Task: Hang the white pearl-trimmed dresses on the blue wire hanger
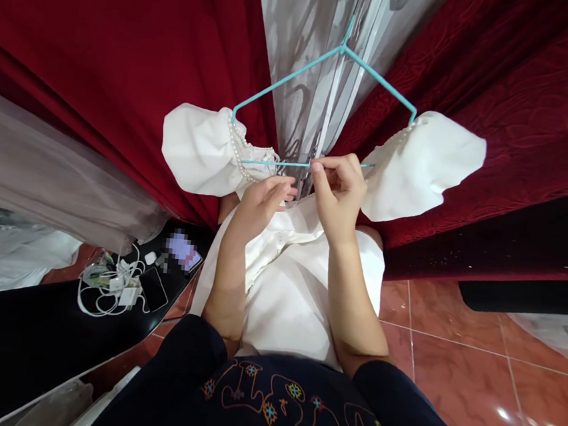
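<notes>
White puff-sleeved garment on a blue hanger, worked by two bare hands

Item: white garment, lying across the person's lap; puffed sleeves spread to either side, beaded trim along the neckline, shoulders on the blue hanger.

Right hand: thumb and forefinger closed at the hanger's lower bar, seemingly pinching it; other fingers curled.

Left hand: fingers loosely extended beside the neckline, no hold visible; contact with the cloth uncertain.

Handling notes, by judgement: pinch lightly, so the thin bar does not bow. Let the left hand steady the neckline near the right fingertips. Keep beads from snagging on the bar, and both shoulders level on the hanger's ends. Avoid dragging the sleeves.

Obscured: a stretch of the bar, behind the right hand; anything fine between the fingertips, too small to confirm; part of the neckline, behind the hands; the hanger's hook, lost against the glossy grey drape; the garment's sides, partly under the forearms; the phone screen at left, pixelated.
</notes>
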`<action>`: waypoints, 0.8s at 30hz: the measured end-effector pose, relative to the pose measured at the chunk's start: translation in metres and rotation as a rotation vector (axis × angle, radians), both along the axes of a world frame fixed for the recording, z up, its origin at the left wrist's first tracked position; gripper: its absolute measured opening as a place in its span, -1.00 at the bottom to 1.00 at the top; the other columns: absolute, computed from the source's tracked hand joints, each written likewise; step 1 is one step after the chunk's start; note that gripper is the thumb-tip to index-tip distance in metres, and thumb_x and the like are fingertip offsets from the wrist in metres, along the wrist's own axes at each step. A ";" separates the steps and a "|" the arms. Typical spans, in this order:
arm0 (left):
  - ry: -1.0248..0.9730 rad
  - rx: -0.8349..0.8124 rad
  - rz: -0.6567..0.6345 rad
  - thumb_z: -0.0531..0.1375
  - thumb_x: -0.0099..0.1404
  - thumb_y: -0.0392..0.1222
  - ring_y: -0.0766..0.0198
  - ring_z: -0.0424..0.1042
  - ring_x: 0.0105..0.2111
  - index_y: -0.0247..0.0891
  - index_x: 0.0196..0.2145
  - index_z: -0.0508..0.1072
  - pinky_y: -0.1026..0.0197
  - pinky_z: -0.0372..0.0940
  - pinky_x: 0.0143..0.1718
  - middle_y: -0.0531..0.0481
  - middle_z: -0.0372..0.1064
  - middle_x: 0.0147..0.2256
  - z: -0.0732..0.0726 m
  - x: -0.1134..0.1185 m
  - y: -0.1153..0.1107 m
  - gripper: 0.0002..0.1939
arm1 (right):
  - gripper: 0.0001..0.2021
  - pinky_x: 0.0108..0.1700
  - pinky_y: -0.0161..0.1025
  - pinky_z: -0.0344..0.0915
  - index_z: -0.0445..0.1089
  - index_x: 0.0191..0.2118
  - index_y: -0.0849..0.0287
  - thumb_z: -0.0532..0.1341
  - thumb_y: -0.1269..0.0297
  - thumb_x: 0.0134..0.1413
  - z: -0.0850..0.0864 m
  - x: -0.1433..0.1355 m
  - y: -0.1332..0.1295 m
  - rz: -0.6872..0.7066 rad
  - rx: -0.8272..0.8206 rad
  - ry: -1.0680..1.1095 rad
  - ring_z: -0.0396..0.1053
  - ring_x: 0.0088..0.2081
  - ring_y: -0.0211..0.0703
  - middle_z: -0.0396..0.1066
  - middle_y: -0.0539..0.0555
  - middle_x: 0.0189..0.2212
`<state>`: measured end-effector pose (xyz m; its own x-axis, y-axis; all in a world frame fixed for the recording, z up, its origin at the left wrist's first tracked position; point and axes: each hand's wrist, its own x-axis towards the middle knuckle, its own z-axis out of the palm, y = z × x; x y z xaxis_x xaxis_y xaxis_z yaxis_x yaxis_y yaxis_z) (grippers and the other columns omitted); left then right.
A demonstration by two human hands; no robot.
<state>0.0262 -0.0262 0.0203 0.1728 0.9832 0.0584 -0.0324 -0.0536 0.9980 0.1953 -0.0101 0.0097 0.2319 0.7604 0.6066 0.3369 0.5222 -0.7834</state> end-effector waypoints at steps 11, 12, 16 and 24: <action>0.304 0.906 0.690 0.45 0.38 -0.11 -0.01 0.34 0.32 -0.10 0.04 0.54 -0.32 -0.06 0.60 -0.04 0.49 0.09 0.046 -0.028 0.014 -0.68 | -0.71 -0.38 -0.28 0.15 0.62 -0.16 0.12 0.27 0.03 0.43 0.003 0.012 -0.008 0.012 -0.018 -0.050 0.24 -0.37 -0.33 0.39 0.02 -0.34; 0.381 0.871 0.684 0.47 0.34 -0.14 -0.04 0.29 0.37 -0.11 0.09 0.52 -0.31 -0.12 0.61 -0.07 0.47 0.15 0.044 -0.031 0.020 -0.59 | -0.70 -0.38 -0.27 0.15 0.62 -0.15 0.12 0.26 0.02 0.43 0.003 0.012 -0.008 0.015 -0.032 -0.057 0.24 -0.37 -0.32 0.39 0.02 -0.33; 0.561 0.684 0.722 0.35 0.31 -0.35 -0.08 0.19 0.46 -0.15 0.12 0.53 -0.26 -0.16 0.62 -0.11 0.48 0.20 0.037 -0.035 0.037 -0.57 | -0.73 -0.37 -0.27 0.18 0.62 -0.11 0.10 0.26 0.03 0.44 0.005 0.012 -0.009 0.023 -0.041 -0.066 0.22 -0.39 -0.33 0.39 0.02 -0.31; 0.345 0.650 0.709 0.05 0.38 -0.51 0.14 0.60 -0.13 -0.27 -0.19 0.61 0.08 0.42 -0.02 -0.06 0.63 -0.18 0.059 -0.065 0.051 -0.65 | -0.74 -0.33 -0.25 0.21 0.62 -0.12 0.11 0.24 0.09 0.44 0.011 0.025 -0.012 0.001 -0.039 -0.152 0.30 -0.35 -0.29 0.46 0.05 -0.30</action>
